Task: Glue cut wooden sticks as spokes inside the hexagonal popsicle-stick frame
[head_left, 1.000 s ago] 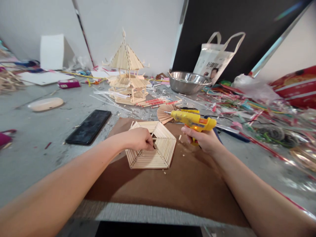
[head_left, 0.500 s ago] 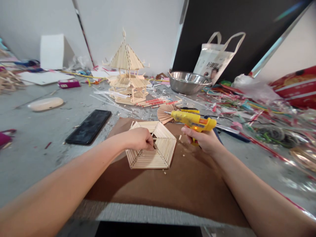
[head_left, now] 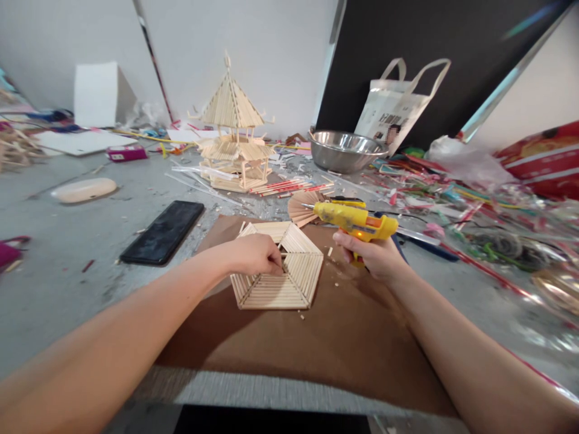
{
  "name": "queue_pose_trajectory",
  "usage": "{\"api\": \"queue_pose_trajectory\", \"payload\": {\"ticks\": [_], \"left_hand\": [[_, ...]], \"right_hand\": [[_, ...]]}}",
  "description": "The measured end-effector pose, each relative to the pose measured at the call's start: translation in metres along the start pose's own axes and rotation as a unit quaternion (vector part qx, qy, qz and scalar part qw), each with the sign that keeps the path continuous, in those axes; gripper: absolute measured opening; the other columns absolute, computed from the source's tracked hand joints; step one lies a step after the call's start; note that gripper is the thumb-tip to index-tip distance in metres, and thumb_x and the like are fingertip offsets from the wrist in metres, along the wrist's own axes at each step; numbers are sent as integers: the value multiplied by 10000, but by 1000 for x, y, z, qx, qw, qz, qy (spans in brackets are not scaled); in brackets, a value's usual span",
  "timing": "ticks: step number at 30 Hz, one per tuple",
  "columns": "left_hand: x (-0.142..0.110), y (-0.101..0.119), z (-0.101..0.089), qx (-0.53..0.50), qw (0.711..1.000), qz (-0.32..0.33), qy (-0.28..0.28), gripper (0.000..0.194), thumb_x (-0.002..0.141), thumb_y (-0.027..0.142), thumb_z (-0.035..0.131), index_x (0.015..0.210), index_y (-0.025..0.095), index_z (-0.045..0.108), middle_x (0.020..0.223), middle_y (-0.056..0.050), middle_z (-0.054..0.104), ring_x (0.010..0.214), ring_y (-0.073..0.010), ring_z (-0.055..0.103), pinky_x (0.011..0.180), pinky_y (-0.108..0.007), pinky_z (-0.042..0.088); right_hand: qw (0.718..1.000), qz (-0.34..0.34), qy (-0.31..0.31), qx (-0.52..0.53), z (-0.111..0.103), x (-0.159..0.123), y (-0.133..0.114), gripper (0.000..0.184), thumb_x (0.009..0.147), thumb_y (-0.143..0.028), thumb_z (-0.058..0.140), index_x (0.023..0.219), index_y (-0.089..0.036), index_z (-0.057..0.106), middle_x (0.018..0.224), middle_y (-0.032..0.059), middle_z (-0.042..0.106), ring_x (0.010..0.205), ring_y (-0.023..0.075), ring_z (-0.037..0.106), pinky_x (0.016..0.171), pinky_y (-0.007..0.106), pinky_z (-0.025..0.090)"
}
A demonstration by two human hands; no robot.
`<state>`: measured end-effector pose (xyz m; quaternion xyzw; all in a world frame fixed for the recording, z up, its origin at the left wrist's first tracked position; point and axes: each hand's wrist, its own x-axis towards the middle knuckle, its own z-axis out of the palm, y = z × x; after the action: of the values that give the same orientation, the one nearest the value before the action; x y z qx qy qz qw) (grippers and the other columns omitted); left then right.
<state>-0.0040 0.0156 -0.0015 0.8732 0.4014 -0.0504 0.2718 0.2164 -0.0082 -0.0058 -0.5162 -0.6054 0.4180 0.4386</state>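
Note:
A hexagonal panel of pale wooden sticks [head_left: 280, 293] lies on a brown sheet [head_left: 289, 349], with a gap near its middle. My left hand [head_left: 260, 254] rests over that middle, fingertips pinched together at the gap; whatever they hold is hidden. In my right hand [head_left: 377, 256] is a yellow hot glue gun [head_left: 357, 220], its orange light lit and its nozzle aimed left, above and apart from the panel. A short stick piece [head_left: 330, 251] and small crumbs lie on the sheet between panel and right hand.
Behind the panel stands a stick pagoda model [head_left: 233, 129]. A black phone [head_left: 163, 233] and a white oval case [head_left: 84, 190] lie left. Red-tipped sticks [head_left: 283, 187], a steel bowl [head_left: 346, 152] and a tote bag [head_left: 389, 108] are farther back. Scraps and wrappers [head_left: 479, 205] spread along the right.

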Motion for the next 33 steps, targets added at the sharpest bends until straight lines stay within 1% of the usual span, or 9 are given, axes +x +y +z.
{"api": "queue_pose_trajectory", "payload": {"ticks": [16,24,29,33], "left_hand": [[2,-1,2,13,1000,-18,12,274,642,367,513,807,206,661,768,-19,661,639,-122,537,566,-205,344],[2,-2,3,1,1000,-12,12,263,645,350,520,803,199,666,760,-12,664,632,-111,541,569,-191,349],[0,-4,-1,-31,1000,-3,1,249,644,333,530,788,187,670,742,-4,666,631,-99,549,571,-174,359],[-2,-6,-4,-32,999,2,-15,238,650,317,527,790,186,668,730,0,664,625,-99,546,563,-178,360]], "right_hand": [[1000,4,2,1,1,-1,-1,196,632,-334,612,575,-190,491,414,-46,433,367,75,402,374,230,286],[1000,1,4,5,0,0,3,213,621,-343,619,586,-173,495,417,-46,444,363,63,405,363,211,280],[1000,1,2,3,1,1,2,220,614,-344,623,573,-171,495,403,-48,444,355,59,405,357,205,274],[1000,-2,-1,3,0,1,2,209,620,-337,620,574,-175,497,404,-48,443,355,63,406,360,212,279]]}}
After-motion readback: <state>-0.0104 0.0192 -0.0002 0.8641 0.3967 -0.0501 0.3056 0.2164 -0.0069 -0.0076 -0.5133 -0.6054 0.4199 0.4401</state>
